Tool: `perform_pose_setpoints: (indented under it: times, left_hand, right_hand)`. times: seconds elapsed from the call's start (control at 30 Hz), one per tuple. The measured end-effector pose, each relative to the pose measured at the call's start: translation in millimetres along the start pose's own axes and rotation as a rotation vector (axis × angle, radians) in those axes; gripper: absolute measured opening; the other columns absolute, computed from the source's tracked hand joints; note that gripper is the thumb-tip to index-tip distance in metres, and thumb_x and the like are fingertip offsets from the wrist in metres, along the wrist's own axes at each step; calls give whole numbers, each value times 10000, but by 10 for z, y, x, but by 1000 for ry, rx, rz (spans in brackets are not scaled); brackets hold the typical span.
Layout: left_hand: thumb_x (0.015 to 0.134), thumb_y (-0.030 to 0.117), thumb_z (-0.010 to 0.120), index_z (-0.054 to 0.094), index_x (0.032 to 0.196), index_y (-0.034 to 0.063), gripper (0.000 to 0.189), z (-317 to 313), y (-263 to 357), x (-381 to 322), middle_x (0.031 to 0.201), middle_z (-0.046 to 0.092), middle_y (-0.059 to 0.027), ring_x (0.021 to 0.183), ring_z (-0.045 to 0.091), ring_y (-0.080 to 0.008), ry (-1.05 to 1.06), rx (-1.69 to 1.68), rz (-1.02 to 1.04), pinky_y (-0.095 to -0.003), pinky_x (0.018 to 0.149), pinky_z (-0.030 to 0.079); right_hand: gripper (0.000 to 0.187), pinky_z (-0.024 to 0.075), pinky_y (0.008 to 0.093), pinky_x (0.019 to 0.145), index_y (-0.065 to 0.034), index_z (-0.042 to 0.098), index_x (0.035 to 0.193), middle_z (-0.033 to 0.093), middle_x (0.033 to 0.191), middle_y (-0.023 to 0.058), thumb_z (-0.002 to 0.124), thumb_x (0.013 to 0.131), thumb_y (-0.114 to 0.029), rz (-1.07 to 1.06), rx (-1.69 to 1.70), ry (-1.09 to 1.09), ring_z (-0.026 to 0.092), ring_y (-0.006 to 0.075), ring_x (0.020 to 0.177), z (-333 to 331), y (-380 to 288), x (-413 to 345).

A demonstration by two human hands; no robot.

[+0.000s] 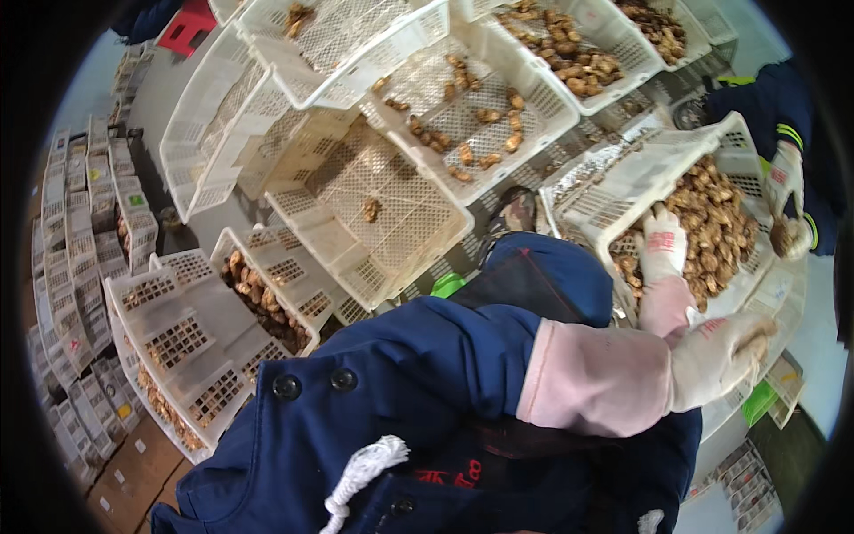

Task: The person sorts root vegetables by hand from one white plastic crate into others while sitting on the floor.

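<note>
A tilted white plastic crate (754, 147) holds a heap of brown lumpy produce (710, 227), perhaps mushrooms. My right hand (662, 247), in a white glove with red print, reaches into this crate against the heap; its fingertips are bent near the wall and their grip is hidden. Crossing over my right forearm, my left hand (720, 357) hangs by the crate's near side, also gloved. Its fingers are curled, and whether they enclose anything is not clear. Pink sleeve covers (600, 377) run over both forearms.
Beyond the crate, a co-worker's gloved hand (787, 177) is close to its far side. A crate with scattered pieces (574, 120) and one with a single piece (460, 227) stand ahead. Filled crates (233, 240) are at left. Stacked crates (80, 253) line the far left.
</note>
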State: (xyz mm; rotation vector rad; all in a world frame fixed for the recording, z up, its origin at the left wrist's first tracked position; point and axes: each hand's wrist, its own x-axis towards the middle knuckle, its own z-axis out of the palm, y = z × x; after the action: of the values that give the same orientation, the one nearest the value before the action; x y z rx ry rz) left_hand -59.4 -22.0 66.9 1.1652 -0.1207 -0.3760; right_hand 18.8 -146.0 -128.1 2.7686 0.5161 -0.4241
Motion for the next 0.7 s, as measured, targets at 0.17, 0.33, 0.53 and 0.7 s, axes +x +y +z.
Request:
perform_pose_setpoints:
  times: [0.17,0.33,0.53,0.7]
  left_hand:
    - [1030,256,498,596,1271,16,354,-124,18,66,1152,683,-115,1048,635,-227,55,-21,35,-336,924,494]
    - [1027,248,514,613,1254,18,338,-206,16,165,1157,684,-105,1077,625,-215,124,-18,94,-332,951,479]
    - [1023,238,532,633,1234,20,320,-303,-148,456,1163,684,-93,1111,613,-201,190,-116,127,-328,984,461]
    - [1000,388,571,521,1374,-45,575,-139,-210,380,1360,573,-141,1283,500,-203,-185,-185,-148,-305,1104,354]
  right_hand:
    - [455,514,452,938,-150,519,1341,540,1314,169,648,913,-235,31,152,54,564,371,1162,30,208,-255]
    - [408,533,402,848,-126,541,1306,594,1208,160,628,933,-265,246,406,218,616,330,1049,-398,244,-779]
    - [434,525,354,761,-130,505,1329,598,1153,120,608,956,-325,456,1680,503,616,268,973,-880,311,-1483]
    - [459,518,314,688,-133,476,1348,601,1107,87,592,975,-375,343,2255,510,616,216,910,-991,253,-1885]
